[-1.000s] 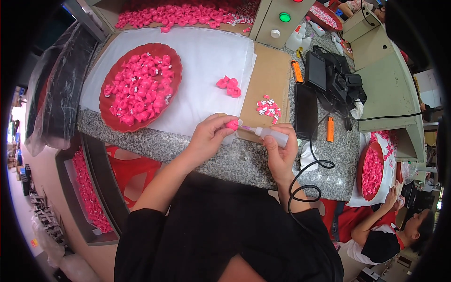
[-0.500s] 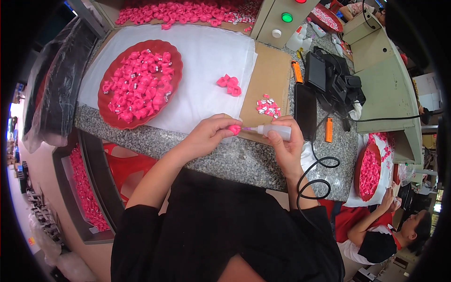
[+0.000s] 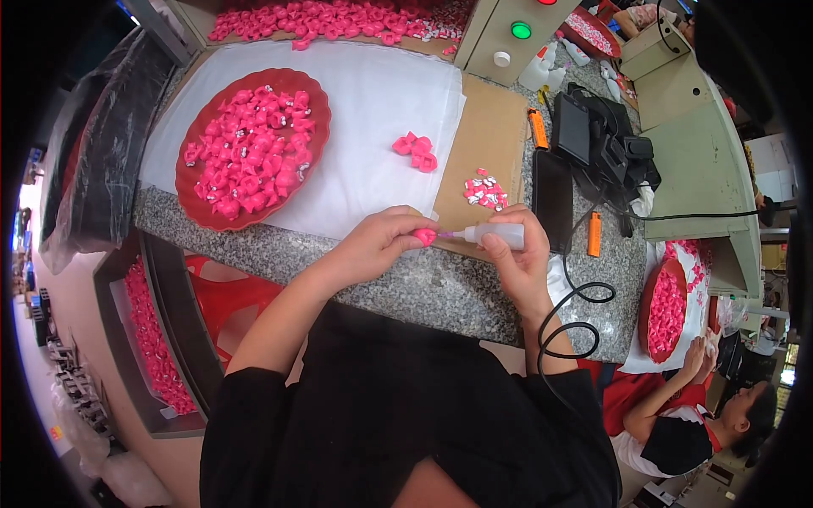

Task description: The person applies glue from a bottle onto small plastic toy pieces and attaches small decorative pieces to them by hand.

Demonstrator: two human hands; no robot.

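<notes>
Between the fingertips of my left hand [image 3: 373,245] is a small pink plastic piece [image 3: 425,237], held over the front edge of the table. My right hand [image 3: 521,258] grips a translucent squeeze bottle [image 3: 501,235], lying sideways with its thin purple-tipped nozzle at the pink piece. Whether the tip touches the piece I cannot tell. Just beyond my hands, a few pink pieces [image 3: 415,151] sit together on the white sheet [image 3: 364,102]. A little pile of white-and-pink bits [image 3: 485,191] lies on the brown cardboard [image 3: 478,127].
A red scalloped tray [image 3: 190,207] full of pink pieces stands at the left. More pink pieces [image 3: 322,21] fill the shelf behind. Orange lighters [image 3: 594,234], black devices [image 3: 572,127] and a looping black cable [image 3: 584,292] occupy the right. A co-worker [image 3: 677,427] sits at far right.
My hands keep nearly the same pose, with the bottle's nozzle still at the pink piece. The whole view has shifted very slightly. At far right, the co-worker's hands have moved a little.
</notes>
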